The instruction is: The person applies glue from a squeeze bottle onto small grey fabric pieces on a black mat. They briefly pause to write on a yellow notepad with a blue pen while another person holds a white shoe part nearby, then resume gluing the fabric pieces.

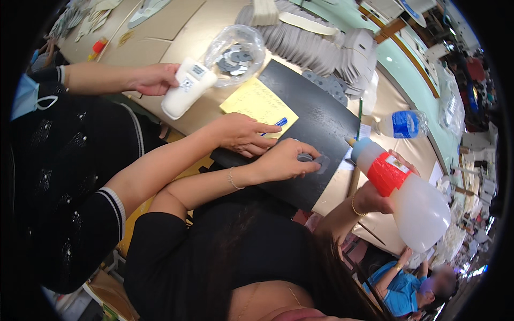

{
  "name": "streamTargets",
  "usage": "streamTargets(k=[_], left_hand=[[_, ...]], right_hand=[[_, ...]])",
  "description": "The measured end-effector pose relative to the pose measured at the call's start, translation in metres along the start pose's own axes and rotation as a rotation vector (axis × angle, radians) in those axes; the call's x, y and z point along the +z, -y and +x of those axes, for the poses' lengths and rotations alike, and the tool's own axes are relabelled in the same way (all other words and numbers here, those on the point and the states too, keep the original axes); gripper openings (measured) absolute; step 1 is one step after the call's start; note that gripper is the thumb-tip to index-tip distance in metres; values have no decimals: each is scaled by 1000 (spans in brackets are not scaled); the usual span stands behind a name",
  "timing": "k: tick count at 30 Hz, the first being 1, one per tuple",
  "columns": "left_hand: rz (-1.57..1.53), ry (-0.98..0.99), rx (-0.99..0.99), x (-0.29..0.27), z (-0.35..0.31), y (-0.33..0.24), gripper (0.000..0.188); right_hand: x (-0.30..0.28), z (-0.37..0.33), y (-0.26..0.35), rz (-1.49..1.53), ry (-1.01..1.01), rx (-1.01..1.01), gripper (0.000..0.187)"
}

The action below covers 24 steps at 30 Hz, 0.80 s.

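Just beyond the left fingers [309, 167], a yellow paper [249, 100] carries a blue pen [277, 125]. Farther off, rows of grey flat pieces [310, 47] stand packed on the tabletop [187, 40]. Beyond the right fingers [383, 202] lies a clear bottle [405, 124] with a blue label. Well left of the left fingers, a co-worker in black [69, 176] grips a white rounded object [184, 93]; right of the right fingers, well apart, is a person in blue [399, 291].

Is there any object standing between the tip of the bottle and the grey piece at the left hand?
Nothing visible stands between the bottle, in the right hand, and the grey piece, at the left hand. A co-worker's pointing hand is close, but on the left hand's other side.
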<state>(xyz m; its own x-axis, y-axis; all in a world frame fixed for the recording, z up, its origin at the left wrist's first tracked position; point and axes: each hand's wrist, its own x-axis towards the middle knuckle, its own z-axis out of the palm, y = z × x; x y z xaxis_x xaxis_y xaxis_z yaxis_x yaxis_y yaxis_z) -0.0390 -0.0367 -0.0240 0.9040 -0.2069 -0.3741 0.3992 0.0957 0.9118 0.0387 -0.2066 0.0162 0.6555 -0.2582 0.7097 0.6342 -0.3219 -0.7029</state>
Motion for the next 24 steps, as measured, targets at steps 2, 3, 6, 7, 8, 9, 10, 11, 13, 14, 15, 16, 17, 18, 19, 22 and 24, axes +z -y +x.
streamTargets(k=[2,3,6,7,8,9,10,11,13,14,15,16,17,18,19,22,24], left_hand=[[37,34,-33,-1,-4,-2,29],[19,24,-2,0,-5,1,31],[26,15,11,-3,-8,4,30],[33,-8,22,-3,-8,7,30],[37,-23,27,-3,-10,7,31],[36,-30,34,-3,-10,7,32],[37,-36,42,-3,-11,7,34],[34,-36,42,-3,-11,7,32],[31,-33,39,-4,-14,7,29],[43,-38,51,-5,-14,7,29],[52,-46,64,-5,-14,9,30],[62,-54,76,-6,-14,10,31],[62,-63,89,-6,-14,12,31],[59,-70,98,-7,-14,16,31],[56,-79,107,-8,-15,18,32],[38,-82,103,-11,-20,18,31],[29,-84,94,-14,-26,14,31]], right_hand=[[-1,-2,-1,-5,-26,11,104],[-1,-2,-2,4,-15,-24,98],[-5,-4,-12,61,8,-2,94],[-4,-6,-12,75,27,-25,91],[-3,-7,-13,85,40,-23,91],[-5,-7,-15,87,51,-26,90],[-6,-6,-16,88,62,-29,90],[-5,-6,-17,99,69,-33,89],[-6,-6,-17,117,77,-41,88],[-8,-6,-20,110,88,-47,88],[-10,-5,-24,104,101,-54,89],[-12,-5,-25,99,114,-61,89],[-14,-5,-26,101,105,2,91],[-14,-5,-23,99,100,69,92],[-16,-6,-23,112,125,103,94],[-23,-2,-18,122,193,118,100],[-25,-3,-16,108,199,113,101]])
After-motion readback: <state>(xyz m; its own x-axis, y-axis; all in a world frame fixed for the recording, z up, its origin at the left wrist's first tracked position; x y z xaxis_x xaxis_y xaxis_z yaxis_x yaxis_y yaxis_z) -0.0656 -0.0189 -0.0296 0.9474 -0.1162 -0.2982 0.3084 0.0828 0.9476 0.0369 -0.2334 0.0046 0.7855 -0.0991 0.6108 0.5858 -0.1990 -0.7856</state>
